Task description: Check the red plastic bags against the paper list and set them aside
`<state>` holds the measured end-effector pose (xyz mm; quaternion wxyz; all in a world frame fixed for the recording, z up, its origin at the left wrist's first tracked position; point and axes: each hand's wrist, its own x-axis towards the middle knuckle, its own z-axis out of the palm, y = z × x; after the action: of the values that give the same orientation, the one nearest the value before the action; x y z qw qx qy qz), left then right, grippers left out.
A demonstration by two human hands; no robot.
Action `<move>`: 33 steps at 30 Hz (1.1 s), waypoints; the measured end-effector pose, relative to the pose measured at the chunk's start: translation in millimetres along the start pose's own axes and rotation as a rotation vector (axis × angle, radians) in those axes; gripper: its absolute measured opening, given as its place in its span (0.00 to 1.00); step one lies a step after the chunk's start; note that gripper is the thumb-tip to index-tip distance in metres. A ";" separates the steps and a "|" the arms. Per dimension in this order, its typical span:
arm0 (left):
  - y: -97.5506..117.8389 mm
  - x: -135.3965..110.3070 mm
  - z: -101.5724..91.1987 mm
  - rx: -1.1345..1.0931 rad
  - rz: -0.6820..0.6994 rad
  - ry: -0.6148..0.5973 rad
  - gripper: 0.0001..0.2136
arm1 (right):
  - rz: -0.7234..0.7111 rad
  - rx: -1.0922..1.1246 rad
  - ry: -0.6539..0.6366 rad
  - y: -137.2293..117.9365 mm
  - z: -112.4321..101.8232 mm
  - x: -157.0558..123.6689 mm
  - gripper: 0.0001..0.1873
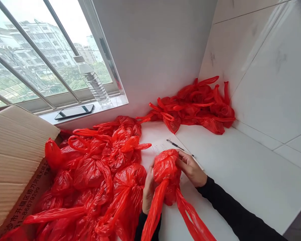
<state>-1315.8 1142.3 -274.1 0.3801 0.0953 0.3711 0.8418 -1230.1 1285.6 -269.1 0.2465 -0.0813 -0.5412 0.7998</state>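
Between my two hands I hold a knotted red plastic bag [167, 167] above the white tabletop, its long handles trailing down toward me. My left hand [148, 189] presses on the bag's left side, partly hidden behind it. On the other side, my right hand [192, 167] has its fingers around the bag's upper right. What the bag contains cannot be made out. Under and behind it lies a sheet of paper [161, 146] with writing, a black pen [177, 145] resting across it. Left of my hands, many similar tied red bags [90, 174] are heaped.
An open cardboard box [13, 144] stands at the left. Another pile of red bags [198, 105] sits against the back wall and corner. On the windowsill are a phone [74, 112] and a clear water bottle [94, 82]. White tabletop [245, 164] extends to the right.
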 end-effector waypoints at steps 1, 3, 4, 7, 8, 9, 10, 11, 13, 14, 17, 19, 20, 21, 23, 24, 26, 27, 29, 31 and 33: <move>0.0 -0.1 2.9 0.022 -0.017 0.005 0.22 | 0.000 0.020 0.020 2.2 -1.3 -0.1 0.19; -1.1 0.1 7.0 0.048 -0.039 -0.004 0.25 | 0.011 0.045 0.057 6.1 -4.2 0.1 0.21; -2.1 0.3 7.9 0.063 -0.033 -0.003 0.25 | 0.023 0.054 0.068 7.3 -5.5 0.4 0.22; -5.9 1.2 6.3 0.113 0.028 0.050 0.20 | 0.040 0.039 0.092 6.4 -7.4 0.8 0.21; -7.1 1.6 4.8 0.119 0.047 0.079 0.18 | 0.040 0.024 0.100 4.6 -7.1 0.5 0.20; -8.3 2.0 3.1 0.117 0.059 0.107 0.17 | 0.040 0.007 0.103 2.2 -6.5 -0.1 0.20; -9.4 2.5 1.4 0.113 0.068 0.135 0.16 | 0.040 -0.011 0.098 -0.5 -5.7 -0.9 0.20; -10.3 3.0 -0.2 0.109 0.075 0.162 0.16 | 0.042 -0.028 0.082 -3.2 -4.9 -2.0 0.21; -11.4 4.0 -2.7 0.099 0.083 0.195 0.16 | 0.042 -0.064 0.014 -7.7 -3.9 -3.9 0.20; -11.5 4.4 -3.3 0.093 0.081 0.204 0.15 | 0.037 -0.090 -0.027 -9.1 -3.9 -4.4 0.21; -10.9 4.1 -2.2 0.048 0.068 0.214 0.13 | 0.004 -0.141 -0.077 -8.9 -5.7 -3.7 0.20; -10.2 2.5 0.7 0.022 0.047 0.186 0.13 | -0.013 -0.143 -0.029 -6.8 -7.4 -2.1 0.17; -10.1 1.3 2.2 0.026 0.029 0.152 0.13 | -0.012 -0.137 0.000 -5.9 -8.0 -1.5 0.16; -10.2 0.1 3.4 0.047 0.008 0.110 0.13 | -0.007 -0.132 0.021 -5.4 -8.2 -1.1 0.15; -11.1 -1.6 4.4 0.123 -0.028 0.039 0.13 | 0.007 -0.127 0.035 -5.6 -7.6 -1.4 0.15; -11.6 -1.9 4.2 0.160 -0.035 0.021 0.13 | 0.014 -0.126 0.030 -6.3 -6.9 -1.9 0.14; -11.8 -1.4 3.4 0.194 -0.026 0.023 0.15 | 0.026 -0.119 0.006 -8.3 -5.8 -3.3 0.15; -11.2 -0.6 3.2 0.190 -0.014 0.036 0.16 | 0.030 -0.123 -0.012 -9.3 -5.7 -3.9 0.16; -8.6 1.1 4.3 0.172 0.009 0.076 0.18 | 0.043 -0.156 -0.060 -10.6 -6.7 -4.5 0.21; -5.2 2.2 7.3 0.164 0.030 0.128 0.19 | 0.058 -0.212 -0.105 -10.5 -8.7 -4.2 0.24; -3.1 1.9 10.8 0.150 0.040 0.164 0.19 | 0.070 -0.259 -0.135 -9.4 -10.4 -3.2 0.23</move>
<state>-1310.6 1150.9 -268.8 0.3235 0.0616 0.4608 0.8242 -1220.4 1295.4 -265.2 0.1689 -0.0772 -0.6522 0.7349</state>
